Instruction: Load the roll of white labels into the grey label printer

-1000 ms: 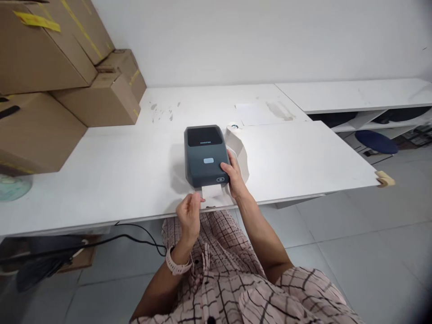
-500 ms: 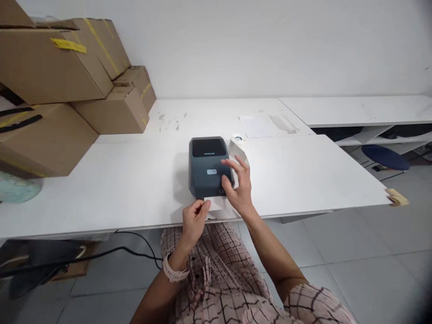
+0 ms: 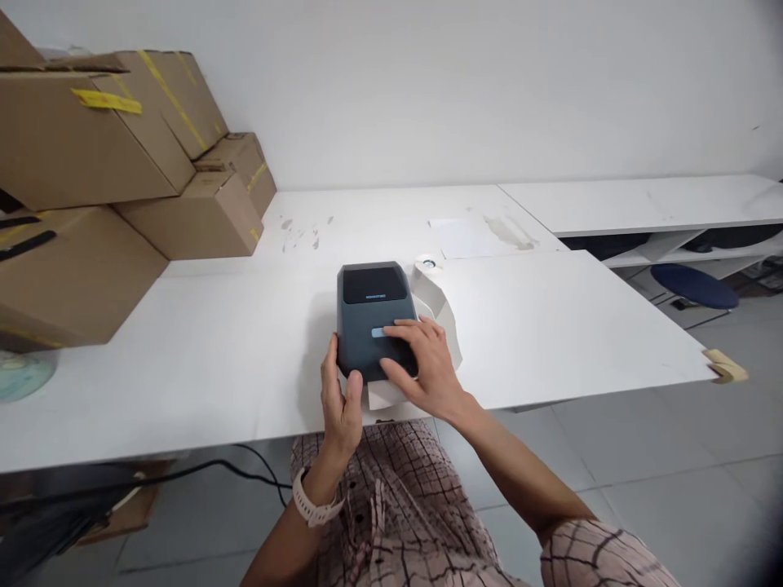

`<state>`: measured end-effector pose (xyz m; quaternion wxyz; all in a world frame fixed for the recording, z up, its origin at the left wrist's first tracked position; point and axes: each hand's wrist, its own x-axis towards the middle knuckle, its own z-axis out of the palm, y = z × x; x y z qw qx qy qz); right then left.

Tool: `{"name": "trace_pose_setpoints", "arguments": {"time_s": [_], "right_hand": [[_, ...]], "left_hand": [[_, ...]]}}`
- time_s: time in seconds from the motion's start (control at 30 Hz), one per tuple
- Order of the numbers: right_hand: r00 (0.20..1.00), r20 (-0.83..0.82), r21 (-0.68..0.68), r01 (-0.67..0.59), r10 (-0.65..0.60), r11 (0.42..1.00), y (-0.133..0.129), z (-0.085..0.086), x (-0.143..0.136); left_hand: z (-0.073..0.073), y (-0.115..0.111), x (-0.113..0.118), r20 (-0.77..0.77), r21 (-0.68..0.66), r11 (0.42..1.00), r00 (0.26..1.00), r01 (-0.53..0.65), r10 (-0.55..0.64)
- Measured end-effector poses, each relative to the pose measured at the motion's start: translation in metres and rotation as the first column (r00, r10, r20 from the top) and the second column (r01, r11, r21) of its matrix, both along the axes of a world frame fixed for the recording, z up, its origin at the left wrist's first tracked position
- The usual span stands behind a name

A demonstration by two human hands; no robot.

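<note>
A dark blue-grey label printer [image 3: 367, 338] with a black window in its lid stands near the table's front edge. My left hand [image 3: 340, 401] holds its front left corner, fingers along the side and thumb at the front. Across the right part of the lid lies my right hand [image 3: 426, 363], fingers stretched out, the fingertips at the light blue button [image 3: 378, 333]. A white label strip [image 3: 382, 395] sticks out at the printer's front, partly behind my right hand. More white paper strip [image 3: 449, 322] curls along the right side, with a small roll [image 3: 426, 262] behind.
Cardboard boxes [image 3: 201, 214] with yellow tape are piled on the white table [image 3: 245, 350] at the left. A white sheet [image 3: 462, 236] lies towards the wall. Black cables [image 3: 208, 465] hang below the table's edge. A blue stool [image 3: 691, 285] stands at the right.
My left hand has let go of the label strip and moved up to the printer's left corner. My right hand has come down onto the lid, its fingers reaching the button.
</note>
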<state>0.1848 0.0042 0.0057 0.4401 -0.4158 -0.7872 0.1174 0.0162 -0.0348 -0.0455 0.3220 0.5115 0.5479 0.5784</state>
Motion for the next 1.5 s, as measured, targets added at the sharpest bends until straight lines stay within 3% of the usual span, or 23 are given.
{"name": "trace_pose_setpoints", "arguments": {"time_s": [0.1, 0.23, 0.33, 0.4, 0.47, 0.53, 0.63, 0.73, 0.87, 0.93, 1.03, 1.13, 1.2, 1.27, 1.37, 1.5], "right_hand": [[0.961, -0.265, -0.150, 0.042, -0.081, 0.988, -0.008, -0.011, 0.011], [0.906, -0.410, -0.241, 0.000, -0.102, 0.970, -0.009, -0.019, 0.014], [0.914, -0.402, -0.202, -0.025, -0.060, 0.979, 0.010, -0.005, 0.012], [0.933, -0.355, -0.178, -0.001, -0.063, 0.984, 0.029, 0.011, 0.010], [0.957, -0.281, -0.138, 0.037, -0.075, 0.990, 0.051, 0.028, 0.007], [0.976, -0.197, -0.066, 0.086, -0.098, 0.994, 0.074, 0.044, 0.004], [0.984, -0.098, 0.027, 0.151, -0.147, 0.988, 0.108, 0.060, 0.000], [0.987, -0.035, 0.057, 0.157, -0.156, 0.986, 0.142, 0.068, 0.000], [0.988, 0.026, 0.072, 0.152, -0.155, 0.986, 0.177, 0.073, 0.005], [0.982, 0.055, 0.119, 0.172, -0.180, 0.978, 0.180, 0.076, 0.005], [0.973, 0.105, 0.231, 0.177, -0.206, 0.957, 0.164, 0.077, -0.003], [0.926, 0.357, 0.147, 0.076, -0.125, 0.986, 0.140, 0.068, -0.018], [0.800, 0.600, 0.000, 0.021, -0.017, 1.000, 0.129, 0.055, -0.029], [0.673, 0.735, -0.111, -0.007, 0.087, 0.994, 0.124, 0.041, -0.038], [0.594, 0.765, -0.239, -0.098, 0.250, 0.966, 0.126, 0.029, -0.044], [0.518, 0.706, -0.429, -0.228, 0.482, 0.874, 0.136, 0.042, -0.034]], "left_hand": [[0.003, -0.001, -0.002, 0.053, 0.019, 1.000, 0.999, 0.001, -0.002], [0.027, 0.012, -0.012, 0.090, 0.111, 0.994, 0.995, 0.020, -0.030], [0.050, 0.043, -0.022, 0.135, 0.211, 0.977, 0.991, -0.006, -0.023], [0.056, 0.071, -0.030, 0.153, 0.207, 0.978, 0.988, -0.030, -0.002], [0.052, 0.099, -0.036, 0.161, 0.120, 0.992, 0.985, 0.045, -0.064], [0.041, 0.122, -0.041, 0.211, -0.057, 0.988, 0.969, 0.141, -0.126], [0.022, 0.139, -0.043, 0.310, -0.182, 0.946, 0.929, 0.267, -0.203], [0.014, 0.137, -0.044, 0.290, -0.166, 0.948, 0.932, 0.271, -0.216], [0.022, 0.128, -0.044, 0.211, -0.162, 0.948, 0.948, 0.273, -0.237], [0.025, 0.126, -0.043, 0.199, -0.162, 0.948, 0.950, 0.274, -0.241], [0.023, 0.127, -0.042, 0.196, -0.148, 0.953, 0.953, 0.263, -0.232], [0.017, 0.130, -0.042, 0.207, -0.128, 0.960, 0.953, 0.249, -0.220], [0.014, 0.131, -0.044, 0.235, -0.112, 0.966, 0.951, 0.233, -0.202], [0.013, 0.130, -0.045, 0.260, -0.101, 0.973, 0.950, 0.207, -0.175], [0.014, 0.128, -0.048, 0.264, -0.097, 0.977, 0.951, 0.191, -0.160], [0.014, 0.126, -0.049, 0.248, -0.083, 0.975, 0.952, 0.205, -0.179]]}}
